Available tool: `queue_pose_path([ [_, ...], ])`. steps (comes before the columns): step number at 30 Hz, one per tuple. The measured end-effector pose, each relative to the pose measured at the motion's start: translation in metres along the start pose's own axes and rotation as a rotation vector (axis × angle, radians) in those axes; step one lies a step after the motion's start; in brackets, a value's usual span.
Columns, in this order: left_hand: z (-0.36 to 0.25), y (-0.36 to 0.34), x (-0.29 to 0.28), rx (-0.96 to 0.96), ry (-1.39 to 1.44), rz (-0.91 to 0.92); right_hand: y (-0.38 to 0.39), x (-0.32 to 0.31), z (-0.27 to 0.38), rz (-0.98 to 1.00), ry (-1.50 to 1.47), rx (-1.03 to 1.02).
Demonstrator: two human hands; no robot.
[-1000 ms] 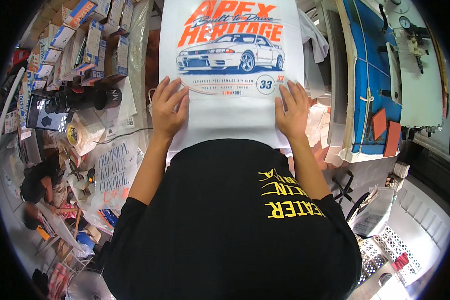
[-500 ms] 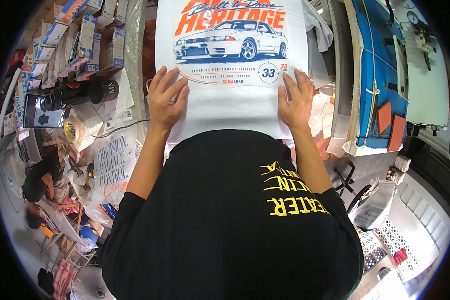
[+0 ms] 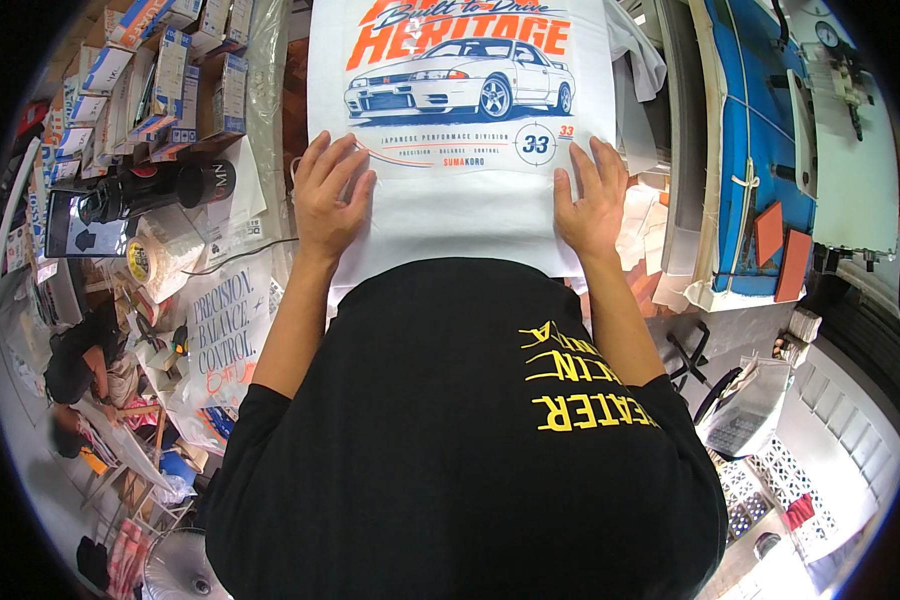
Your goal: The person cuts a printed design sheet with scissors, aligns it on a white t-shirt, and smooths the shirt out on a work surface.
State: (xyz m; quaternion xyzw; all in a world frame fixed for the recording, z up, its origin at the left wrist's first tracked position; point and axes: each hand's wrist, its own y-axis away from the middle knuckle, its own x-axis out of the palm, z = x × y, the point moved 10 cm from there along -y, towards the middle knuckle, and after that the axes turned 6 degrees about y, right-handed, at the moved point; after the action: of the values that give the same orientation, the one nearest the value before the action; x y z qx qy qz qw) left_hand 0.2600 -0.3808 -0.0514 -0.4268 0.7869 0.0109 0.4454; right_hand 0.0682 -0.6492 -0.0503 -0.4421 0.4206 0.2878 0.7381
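a white cloth sheet printed with an orange-and-blue car design (image 3: 460, 215) lay spread at top centre, the left hand (image 3: 332, 205) and right hand (image 3: 590, 205) open, fingers loosely parted, along its side edges; whether either pinched it could not be told. it looked light, soft and prone to creasing, best held by those edges. white-and-blue cardboard boxes (image 3: 233, 95) at upper left and a blue, pale-framed panel (image 3: 773, 172) at upper right limited sideways room.

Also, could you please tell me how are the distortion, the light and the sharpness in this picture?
Head view: fisheye bending toward a dark rounded rim; head view: a white patch at lower right looks overexposed; head view: left hand, right hand and car print on the white fabric look fairly sharp.
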Motion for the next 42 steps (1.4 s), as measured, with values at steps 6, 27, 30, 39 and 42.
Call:
queue_pose_path([
  [6, -0.0005, 0.0002, -0.0011, 0.023, -0.015, -0.023, 0.0000, 0.0002, -0.0005, -0.011, -0.013, -0.004],
  [27, -0.0011, -0.0002, 0.0008, 0.013, -0.028, 0.011, 0.0003, 0.0001, -0.0010, -0.018, -0.015, 0.001],
  [30, -0.0024, -0.0010, 0.0004, 0.012, -0.025, 0.007, 0.0002, -0.0001, -0.0011, -0.017, -0.008, 0.005],
  [39, 0.0003, -0.0006, -0.0008, 0.022, -0.022, -0.019, 0.0003, -0.0003, -0.0007, -0.015, -0.018, 0.008],
  [42, -0.0017, -0.0023, -0.0009, 0.009, -0.006, -0.006, 0.0008, 0.0002, -0.0027, -0.016, -0.007, 0.007],
])
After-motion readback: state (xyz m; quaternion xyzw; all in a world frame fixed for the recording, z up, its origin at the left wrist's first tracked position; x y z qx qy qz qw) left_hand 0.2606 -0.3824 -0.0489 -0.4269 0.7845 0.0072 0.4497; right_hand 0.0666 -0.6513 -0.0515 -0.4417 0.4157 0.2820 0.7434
